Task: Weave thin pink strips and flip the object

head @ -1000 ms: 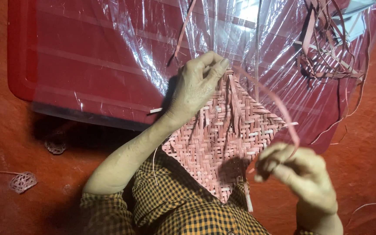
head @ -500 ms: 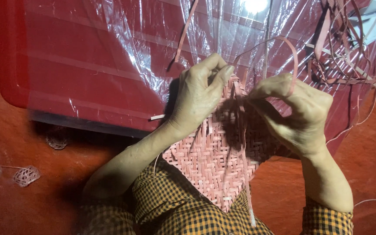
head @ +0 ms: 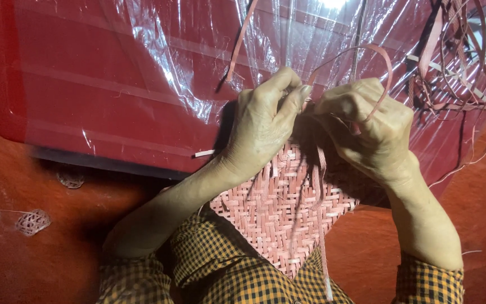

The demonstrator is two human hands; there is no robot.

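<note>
One woven mat [head: 288, 217], pink and diamond-shaped as it hangs, lies over the lap with its lower corner pointing toward the checked sleeves. Flat strips, plaited close; looks light, thin and springy rather than limp. Likely holds its shape when lifted by an edge, but the open top edge, where unwoven ends stick out, would probably fray or slip if pulled. Safest hold seems to be the finished weave, pinched flat between thumb and fingers near the working edge.

Left hand [head: 265, 126] closed on the mat's upper edge, thumb and forefinger pinched together at the weave. Right hand [head: 367, 126] curled shut just beside it, gripping a loose pink strip [head: 381, 62] that arches up in a loop above the knuckles. Hands nearly touching.

Loose end of a strip [head: 322, 247] dangles down across the mat.

Behind: red plastic lid [head: 102, 95] under crinkled clear plastic sheet [head: 164, 67]. Tangle of spare strips [head: 457, 62] at upper right. Small woven scrap [head: 32, 222] on the red floor [head: 29, 264], well apart at left.
</note>
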